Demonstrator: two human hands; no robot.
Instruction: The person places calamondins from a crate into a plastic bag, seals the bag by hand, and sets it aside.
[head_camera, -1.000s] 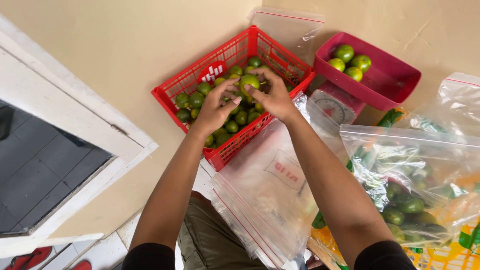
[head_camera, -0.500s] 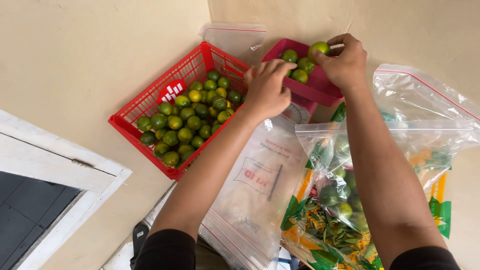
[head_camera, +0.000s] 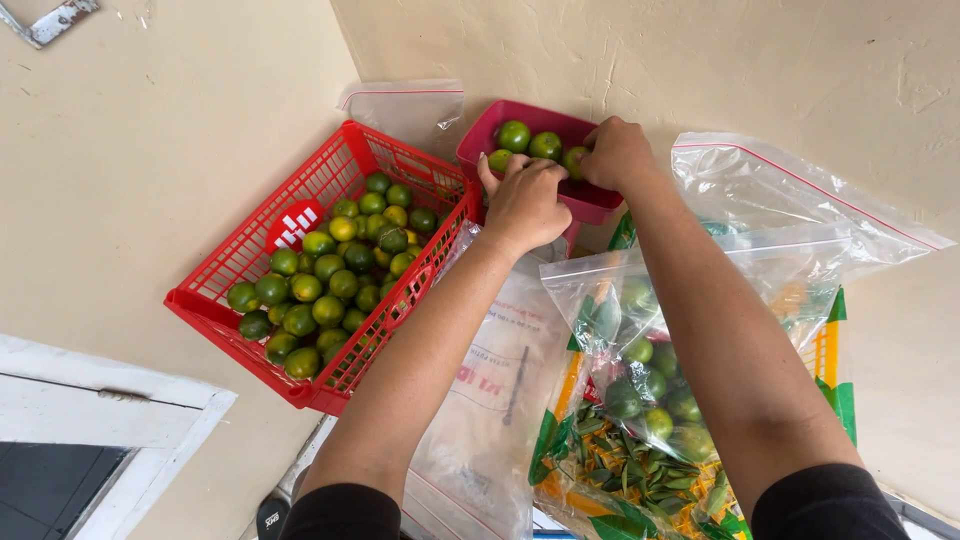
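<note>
The red basket (head_camera: 300, 290) is hard moulded plastic, an open lattice with a slight sheen. The limes (head_camera: 330, 280) in it have smooth, waxy skins, some glossy green, some duller yellow-green. The small crimson tray (head_camera: 530, 125) is solid plastic, smooth and faintly shiny. The zip bags (head_camera: 790, 230) are thin clear plastic film, crinkled and catching glare, each edged with a red seal strip. Under 1 bag lies a glossy printed plastic sack (head_camera: 835, 400). The floor (head_camera: 130, 150) is matt cream, and rough-textured behind the tray. The left hand (head_camera: 525, 200) and right hand (head_camera: 615, 155) are bare; black matt cloth sleeves (head_camera: 830, 505) show.
</note>
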